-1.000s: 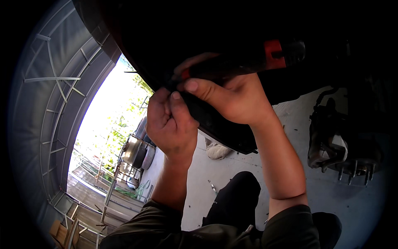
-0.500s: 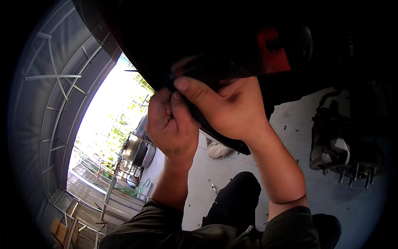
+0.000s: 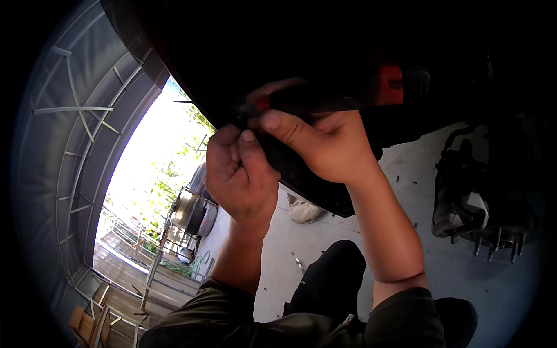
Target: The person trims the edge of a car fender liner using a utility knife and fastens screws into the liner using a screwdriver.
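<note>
My right hand [image 3: 325,139] is closed around a long black-and-red tool [image 3: 390,85], its thumb stretched along the near side. Shadow hides most of the tool's body and its working end, so I cannot make out its exact kind. Just left of and below that thumb, my left hand [image 3: 243,174] has its fingers curled in a pinch at the edge of a dark curved panel [image 3: 325,194], which looks like a vehicle's wheel-arch edge. Whatever lies between the left fingertips is hidden. The two hands are close together but apart.
At right hangs a wheel hub with studs [image 3: 502,238] and a brake caliper [image 3: 461,217]. Small dark bits lie scattered over the pale floor [image 3: 278,290]. Beyond the left arm stand a metal rack [image 3: 168,261] and stacked wheels [image 3: 194,214]. A shoe [image 3: 304,210] shows below the panel.
The tool in my right hand has tilted, its red end swinging slightly right and down. My right thumb has shifted a little to the right. My left hand stays almost still.
</note>
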Demonstrator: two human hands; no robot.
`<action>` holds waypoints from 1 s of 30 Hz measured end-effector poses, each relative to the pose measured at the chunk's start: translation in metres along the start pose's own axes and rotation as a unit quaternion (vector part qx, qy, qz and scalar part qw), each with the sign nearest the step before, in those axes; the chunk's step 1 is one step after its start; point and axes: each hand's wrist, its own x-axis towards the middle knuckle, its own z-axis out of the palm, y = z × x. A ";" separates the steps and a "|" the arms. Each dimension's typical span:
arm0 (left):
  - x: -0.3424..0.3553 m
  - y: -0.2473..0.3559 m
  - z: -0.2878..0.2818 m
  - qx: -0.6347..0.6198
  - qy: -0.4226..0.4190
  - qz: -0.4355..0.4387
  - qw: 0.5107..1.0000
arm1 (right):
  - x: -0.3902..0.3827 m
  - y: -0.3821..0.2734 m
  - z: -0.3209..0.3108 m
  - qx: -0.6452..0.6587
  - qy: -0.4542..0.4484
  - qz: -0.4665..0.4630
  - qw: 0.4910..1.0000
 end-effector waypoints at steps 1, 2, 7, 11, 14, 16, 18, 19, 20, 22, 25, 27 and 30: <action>0.001 0.000 0.001 -0.001 0.000 0.001 1.000 | -0.001 0.001 -0.002 -0.004 -0.014 0.009 1.000; 0.001 0.000 0.001 0.004 0.005 0.008 1.000 | -0.001 0.001 -0.003 -0.007 -0.029 0.018 0.999; 0.001 0.005 0.004 -0.013 0.001 0.012 1.000 | 0.002 0.000 -0.008 -0.031 -0.046 0.017 0.998; 0.002 0.002 0.001 0.016 0.004 0.015 1.000 | 0.001 0.001 0.000 -0.008 -0.018 0.010 1.000; 0.004 0.000 -0.002 0.028 -0.004 0.042 0.999 | 0.000 -0.007 0.007 0.029 -0.001 0.044 0.999; 0.004 0.000 -0.002 0.025 -0.010 0.060 0.998 | -0.002 -0.007 0.012 0.013 0.015 0.031 0.999; 0.003 -0.002 -0.003 0.035 -0.002 0.050 0.998 | -0.004 -0.007 0.019 0.000 0.030 0.018 0.999; 0.003 -0.004 -0.004 0.038 0.001 0.047 0.998 | -0.004 -0.009 0.023 0.003 0.050 0.012 0.999; 0.004 -0.008 -0.008 0.064 -0.008 0.083 0.994 | -0.004 -0.011 0.027 0.005 0.069 0.007 0.998; 0.004 -0.010 -0.010 0.089 -0.017 0.119 0.989 | -0.003 -0.014 0.030 -0.002 0.071 0.016 0.997; 0.004 -0.011 -0.010 0.084 -0.011 0.100 0.991 | -0.004 -0.014 0.033 -0.023 0.081 0.025 0.996; 0.007 -0.013 -0.014 0.117 -0.026 0.133 0.984 | -0.005 -0.014 0.037 -0.034 0.086 0.026 0.995; 0.006 -0.012 -0.016 0.120 -0.044 0.126 0.984 | -0.007 -0.017 0.042 -0.063 0.111 0.031 0.991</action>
